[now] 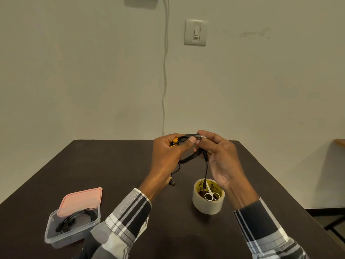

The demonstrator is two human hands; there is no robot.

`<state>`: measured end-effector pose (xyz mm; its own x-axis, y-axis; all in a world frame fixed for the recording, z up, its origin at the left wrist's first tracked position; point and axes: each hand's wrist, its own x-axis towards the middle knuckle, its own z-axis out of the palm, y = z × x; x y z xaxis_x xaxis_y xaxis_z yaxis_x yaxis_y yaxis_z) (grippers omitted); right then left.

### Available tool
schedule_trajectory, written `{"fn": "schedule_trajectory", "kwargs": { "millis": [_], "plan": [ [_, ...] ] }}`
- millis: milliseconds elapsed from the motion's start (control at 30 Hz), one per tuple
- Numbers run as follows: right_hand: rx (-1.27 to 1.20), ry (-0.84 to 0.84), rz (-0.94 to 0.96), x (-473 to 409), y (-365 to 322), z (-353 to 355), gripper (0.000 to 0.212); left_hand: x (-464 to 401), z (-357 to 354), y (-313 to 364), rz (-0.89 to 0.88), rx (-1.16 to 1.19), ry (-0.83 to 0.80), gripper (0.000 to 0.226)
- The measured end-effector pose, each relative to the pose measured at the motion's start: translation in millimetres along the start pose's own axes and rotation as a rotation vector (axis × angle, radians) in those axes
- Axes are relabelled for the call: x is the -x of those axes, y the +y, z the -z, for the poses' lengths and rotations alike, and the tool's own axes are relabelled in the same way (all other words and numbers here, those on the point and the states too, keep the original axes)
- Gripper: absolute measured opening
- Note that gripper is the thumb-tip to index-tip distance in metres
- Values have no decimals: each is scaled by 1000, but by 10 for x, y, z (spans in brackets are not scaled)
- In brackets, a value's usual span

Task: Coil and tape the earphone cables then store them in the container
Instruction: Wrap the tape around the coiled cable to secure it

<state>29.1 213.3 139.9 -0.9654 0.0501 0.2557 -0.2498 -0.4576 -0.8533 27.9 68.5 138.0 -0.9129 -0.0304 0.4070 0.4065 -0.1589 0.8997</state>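
1. While both hands work above it, the dark brown table [93,165] sits square against a plain off-white wall [74,71]; a light switch [196,32] is mounted on the wall and a pale cord [165,71] hangs down it to the table's far edge
2. Wooden edge of some other furniture [340,142] shows at far right, can't tell what it is
3. Earphone cable [188,157]: black with yellow-orange parts, bunched into loose loops and held in the air over the table's middle; one strand hangs straight down toward the tape roll, another dangles by the left wrist with an earbud at its end
4. Left hand [168,156]: fingers curled round the bundle at its yellow end, thumb pressed on top
5. Right hand [220,156]: fingertips pinching the top of the bundle where a clear strip of tape [200,137] shows, just beside the left thumb
6. Tape roll [208,198]: clear, upright on the table under the right wrist; small scissors [211,195] stand in its core, white handles up
7. Container [72,227]: clear plastic, near left of the table, with a black coiled earphone [74,217] inside; pink lid [81,200] rests askew on its far rim
8. Plaid sleeves [127,217] on both arms
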Motion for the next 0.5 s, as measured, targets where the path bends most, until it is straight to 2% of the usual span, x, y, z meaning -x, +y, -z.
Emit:
{"fn": "schedule_trajectory", "kwargs": {
  "millis": [100, 200, 367, 500],
  "plan": [
    [45, -14, -2, 5, -9, 9, 49, -1, -13, -20, 5, 15, 59, 7],
    [78, -21, -8, 15, -9, 16, 50, -11, -19, -19, 20, 58, 101, 7],
    [117, 2, 11, 50, 0, -26, 43, -15, -27, -6, -2, 69, 131, 4],
    [164, 32, 73, 87, 8, -70, 24, 14, -32, 3, -46, 33, 106, 7]
  ]
}}
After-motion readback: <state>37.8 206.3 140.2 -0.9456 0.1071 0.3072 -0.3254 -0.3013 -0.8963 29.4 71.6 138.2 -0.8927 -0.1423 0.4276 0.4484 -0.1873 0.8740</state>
